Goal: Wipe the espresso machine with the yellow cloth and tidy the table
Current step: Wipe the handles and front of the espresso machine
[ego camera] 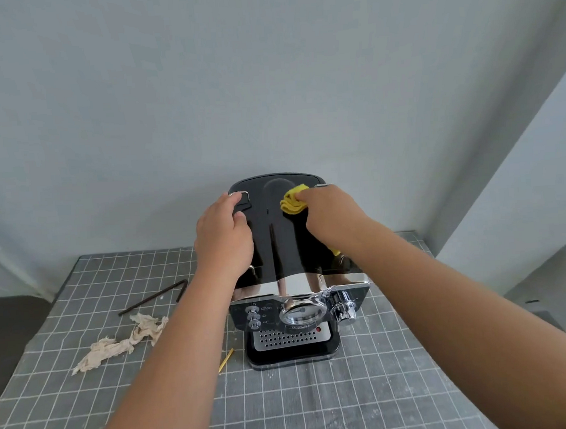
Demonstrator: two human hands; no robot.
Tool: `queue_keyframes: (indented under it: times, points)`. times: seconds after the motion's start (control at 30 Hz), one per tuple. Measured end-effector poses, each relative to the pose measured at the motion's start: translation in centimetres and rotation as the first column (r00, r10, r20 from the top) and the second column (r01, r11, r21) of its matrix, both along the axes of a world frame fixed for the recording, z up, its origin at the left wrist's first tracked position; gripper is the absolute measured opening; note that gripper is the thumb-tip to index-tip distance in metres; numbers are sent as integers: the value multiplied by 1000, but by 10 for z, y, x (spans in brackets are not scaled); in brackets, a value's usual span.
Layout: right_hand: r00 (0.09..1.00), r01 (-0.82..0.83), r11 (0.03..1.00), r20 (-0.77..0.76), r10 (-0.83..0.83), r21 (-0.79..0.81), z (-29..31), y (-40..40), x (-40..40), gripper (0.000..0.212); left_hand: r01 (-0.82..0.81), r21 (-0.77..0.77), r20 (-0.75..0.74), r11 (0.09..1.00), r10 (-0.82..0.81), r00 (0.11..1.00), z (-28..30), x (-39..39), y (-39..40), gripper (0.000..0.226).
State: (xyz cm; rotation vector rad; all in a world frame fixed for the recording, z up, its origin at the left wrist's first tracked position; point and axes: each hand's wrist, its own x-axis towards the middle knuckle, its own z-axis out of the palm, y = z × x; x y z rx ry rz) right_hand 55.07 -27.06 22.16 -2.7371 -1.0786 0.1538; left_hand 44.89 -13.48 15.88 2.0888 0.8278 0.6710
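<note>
While the left hand [224,232] lies on the glossy black top of the one espresso machine [288,263], fingers bent over the top's left side near a small chrome rail, the right hand [329,213] presses 1 bunched yellow cloth [292,201] onto the same top, right of centre & toward the back edge. Right grip: fingers curled round the cloth, holding it. Left grip: holds nothing loose, just braces on the machine w/ fingers partly curled. Machine stands on the bench [368,385], which is covered w/ a grey grid-pattern cloth; front faces the camera. On the front: 3 chrome buttons at left, 1 round gauge in the middle, 1 chrome knob at right, perforated drip tray below. Left of the machine on the bench: 1 crumpled beige paper tissue [124,343], and beyond it 1 dark bent rod [154,298]. Just beside the machine's front-left corner: 1 thin yellow stick [226,360], partly under the left forearm.
</note>
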Motion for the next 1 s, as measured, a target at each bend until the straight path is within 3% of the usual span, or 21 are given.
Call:
queue_keyframes:
  times: [0.23, 0.37, 0.47, 0.57, 0.67, 0.8, 1.0]
  points:
    - [1000, 19, 988, -19, -22, -152, 7, -3, 13, 48, 13, 9, -9, 1000, -13, 1000, -1, -1, 0, 43]
    - [997, 41, 997, 61, -37, -65, 1, -13, 8, 37, 9, 17, -4, 1000, -9, 1000, 0, 0, 0, 43]
    - [993, 50, 998, 106, -45, -46, -2, -4, 5, 17, 7, 16, -9, 1000, -7, 1000, 1, 0, -2, 43]
    - [989, 47, 998, 141, -40, -44, -3, -1, 5, 22, 4, 19, -20, 1000, -3, 1000, 2, 0, -3, 43]
    - [989, -26, 995, 145, 39, -92, -2, -7, 8, 23, 4, 32, -38, 999, -3, 999, 2, -1, -2, 44]
    - [965, -209, 960, 121, 234, -186, 11, -29, -5, 42, 11, 51, -52, 999, -9, 999, 1, -1, -1, 44]
    - [829, -404, 840, 243, 504, -363, 24, -54, -34, 26, 0, 62, -60, 998, 4, 998, 4, 0, -2, 44]
